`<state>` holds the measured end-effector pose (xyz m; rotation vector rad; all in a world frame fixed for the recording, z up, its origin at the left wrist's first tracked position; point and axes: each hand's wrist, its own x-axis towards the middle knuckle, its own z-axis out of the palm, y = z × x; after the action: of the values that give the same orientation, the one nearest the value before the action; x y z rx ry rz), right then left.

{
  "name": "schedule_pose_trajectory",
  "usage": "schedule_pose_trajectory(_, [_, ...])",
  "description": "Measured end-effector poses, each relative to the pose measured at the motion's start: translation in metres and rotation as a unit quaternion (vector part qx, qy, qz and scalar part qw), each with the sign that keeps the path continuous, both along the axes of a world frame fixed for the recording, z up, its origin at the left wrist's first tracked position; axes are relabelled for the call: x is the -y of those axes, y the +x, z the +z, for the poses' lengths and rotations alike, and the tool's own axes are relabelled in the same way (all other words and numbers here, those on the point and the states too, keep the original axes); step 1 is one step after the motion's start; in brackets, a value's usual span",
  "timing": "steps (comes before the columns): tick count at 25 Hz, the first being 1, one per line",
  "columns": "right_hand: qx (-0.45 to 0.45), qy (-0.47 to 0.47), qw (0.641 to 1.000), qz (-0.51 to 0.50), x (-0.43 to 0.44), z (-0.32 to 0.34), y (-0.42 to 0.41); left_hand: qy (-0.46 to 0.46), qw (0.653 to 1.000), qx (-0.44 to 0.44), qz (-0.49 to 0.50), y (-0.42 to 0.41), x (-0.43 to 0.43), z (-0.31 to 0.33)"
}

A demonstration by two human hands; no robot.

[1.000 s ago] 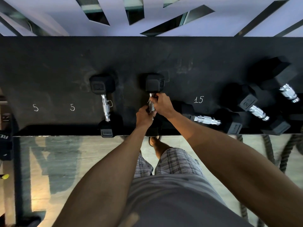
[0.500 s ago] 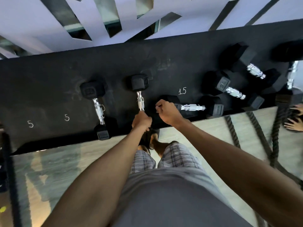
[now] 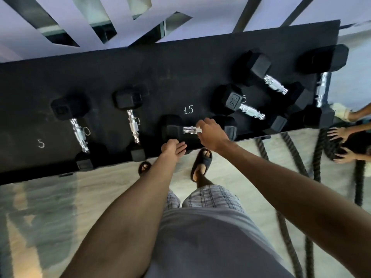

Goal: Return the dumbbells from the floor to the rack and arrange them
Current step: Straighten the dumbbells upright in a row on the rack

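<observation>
A black rack shelf (image 3: 164, 73) with chalk weight numbers carries several black hex dumbbells with chrome handles. One dumbbell (image 3: 172, 129) lies sideways at the front edge under the chalked "15". My right hand (image 3: 210, 133) is wrapped over its handle. My left hand (image 3: 173, 147) hovers at the shelf's front edge just below that dumbbell's left head, fingers loosely extended and holding nothing. Two small dumbbells (image 3: 78, 129) (image 3: 132, 121) lie lengthwise to the left. Three bigger dumbbells (image 3: 247, 109) (image 3: 271, 83) (image 3: 321, 85) lie askew at the right.
Thick black battle ropes (image 3: 289, 217) trail over the pale floor on the right. Another person's hands (image 3: 339, 135) rest on a rope coil at the right edge. My sandalled feet (image 3: 201, 163) stand right under the shelf's front edge.
My right hand moved from beside the sideways dumbbell onto its handle. My left hand let go of the small dumbbell and shifted right. The view swung right.
</observation>
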<state>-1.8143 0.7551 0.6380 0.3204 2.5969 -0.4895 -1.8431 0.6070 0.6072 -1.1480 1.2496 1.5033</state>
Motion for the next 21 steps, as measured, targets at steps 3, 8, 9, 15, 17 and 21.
schedule_pose_trajectory(3, [0.031, 0.016, 0.997, 0.068, -0.024, -0.013, -0.008, 0.034, 0.994, 0.011, 0.101, 0.012, -0.04, -0.002])
schedule_pose_trajectory(8, [0.083, -0.037, 0.99, 0.107, -0.042, -0.034, -0.02, 0.028, 0.957, 0.005, 0.288, -0.008, -0.074, -0.015])
schedule_pose_trajectory(9, [0.093, -0.045, 0.988, 0.114, -0.043, -0.038, -0.02, 0.033, 0.949, 0.004, 0.313, -0.01, -0.074, -0.016])
schedule_pose_trajectory(15, [0.114, 0.014, 0.98, 0.163, -0.039, -0.056, -0.026, 0.032, 0.94, 0.009, 0.341, -0.012, -0.085, -0.031])
schedule_pose_trajectory(17, [0.113, 0.013, 0.982, 0.15, -0.037, -0.057, -0.026, 0.013, 0.943, 0.021, 0.333, -0.011, -0.085, -0.037])
schedule_pose_trajectory(21, [0.097, -0.003, 0.989, 0.112, -0.036, -0.053, -0.03, -0.012, 0.955, 0.003, 0.298, -0.024, -0.085, -0.03])
